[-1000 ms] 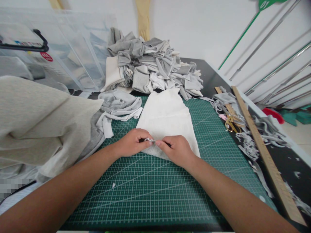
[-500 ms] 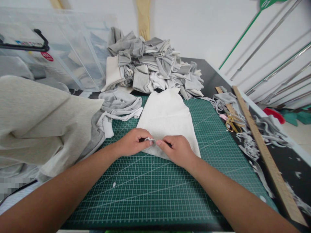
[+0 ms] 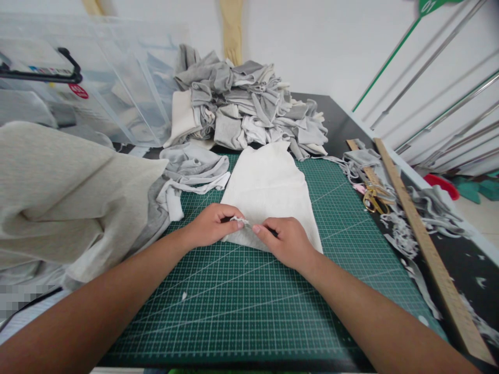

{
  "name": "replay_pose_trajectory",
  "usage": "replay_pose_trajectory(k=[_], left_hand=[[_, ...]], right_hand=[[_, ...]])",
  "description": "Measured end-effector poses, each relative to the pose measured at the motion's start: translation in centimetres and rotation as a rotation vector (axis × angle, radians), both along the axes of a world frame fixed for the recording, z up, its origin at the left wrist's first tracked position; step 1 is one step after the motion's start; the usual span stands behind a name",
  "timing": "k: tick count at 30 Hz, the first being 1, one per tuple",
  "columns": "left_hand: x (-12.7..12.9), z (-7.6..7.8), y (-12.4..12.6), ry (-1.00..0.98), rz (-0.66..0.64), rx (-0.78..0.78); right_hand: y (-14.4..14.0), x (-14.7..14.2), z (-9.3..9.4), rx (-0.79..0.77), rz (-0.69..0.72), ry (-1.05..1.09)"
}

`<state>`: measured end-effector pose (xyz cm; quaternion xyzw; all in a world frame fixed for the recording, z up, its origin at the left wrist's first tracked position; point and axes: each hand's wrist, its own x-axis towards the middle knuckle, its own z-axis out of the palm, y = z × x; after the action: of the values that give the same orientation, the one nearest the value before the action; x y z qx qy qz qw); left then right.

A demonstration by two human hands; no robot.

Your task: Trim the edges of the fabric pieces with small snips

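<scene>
A white piece of fabric [image 3: 271, 182] lies flat on the green cutting mat [image 3: 218, 301], its near edge under my hands. My left hand [image 3: 212, 224] is closed, pinching a thin, frayed white thread [image 3: 239, 220] between thumb and forefinger. Just to the right, my right hand [image 3: 286, 239] is also closed, its thumb and forefinger on the thread's other end. The fingertips of the two hands are a small gap apart, above the fabric's near edge. Whether the thread is still joined to the fabric I cannot tell.
Heaped grey and white fabric pieces [image 3: 241, 98] stand at the back. Larger beige-grey cloth [image 3: 78, 192] covers the left, before a clear plastic box [image 3: 117, 72]. Gold-handled scissors [image 3: 372, 200], a wooden ruler [image 3: 424, 244] and fabric scraps [image 3: 401, 236] lie on the right.
The fingertips have drawn slightly apart, and the thread between them has shifted a little. The fabric stays in place on the mat.
</scene>
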<state>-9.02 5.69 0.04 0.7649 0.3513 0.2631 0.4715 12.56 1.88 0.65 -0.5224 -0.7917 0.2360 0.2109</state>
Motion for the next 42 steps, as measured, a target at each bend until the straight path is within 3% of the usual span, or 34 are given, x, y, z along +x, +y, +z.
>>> replay_pose_trajectory(k=[31,42], left_hand=[[0.73,0.09,-0.23,0.14,0.0,0.127],[0.24,-0.14,0.08,0.062,0.067,0.023]], right_hand=[[-0.15,-0.16,0.23,0.003,0.024,-0.012],[-0.01,-0.03,0.1,0.016,-0.013,0.008]])
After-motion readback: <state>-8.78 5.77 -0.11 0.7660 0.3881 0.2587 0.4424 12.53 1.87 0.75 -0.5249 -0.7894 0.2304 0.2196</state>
